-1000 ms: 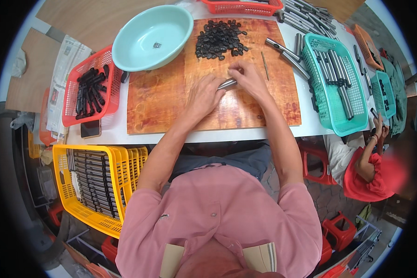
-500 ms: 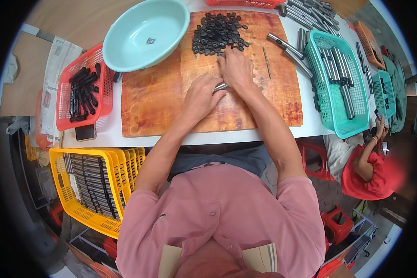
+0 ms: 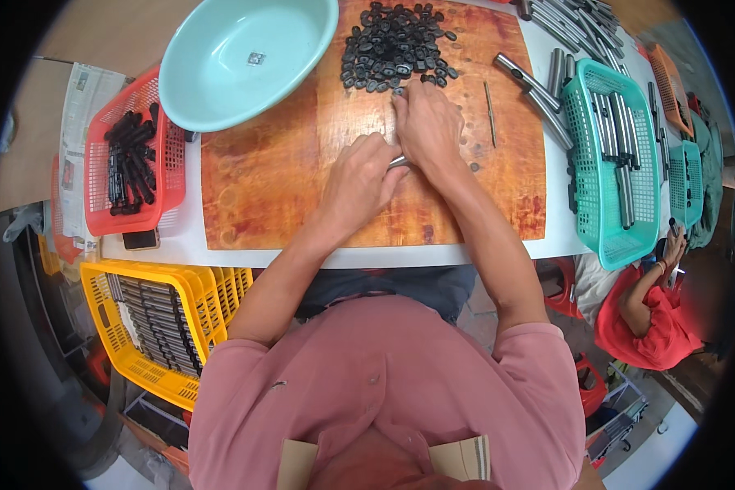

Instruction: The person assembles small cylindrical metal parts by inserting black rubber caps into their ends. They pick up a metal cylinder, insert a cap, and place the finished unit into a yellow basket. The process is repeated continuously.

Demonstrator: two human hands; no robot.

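Note:
My left hand (image 3: 358,186) is closed round a short silver metal tube (image 3: 398,161), low over the orange-brown wooden board (image 3: 286,192). Most of the tube is hidden by the fingers, and one end shows beside my right wrist. At the near edge of a pile of small black oval pieces (image 3: 392,49), my right hand (image 3: 430,126) has its fingertips pressed together on one small oval piece (image 3: 399,91). A thin metal rod (image 3: 490,114) lies on the board to the right of this hand.
A pale-blue basin (image 3: 245,69) and a red basket (image 3: 171,180) of black parts stand left. On the right are loose metal tubes (image 3: 547,114) and a green basket (image 3: 608,237) holding tubes. A yellow crate (image 3: 151,388) sits lower left; a person in red (image 3: 653,327) is at right.
The whole view has shifted slightly. My right hand stays by the near edge of the pile, fingertips on a piece, and my left hand still grips the tube.

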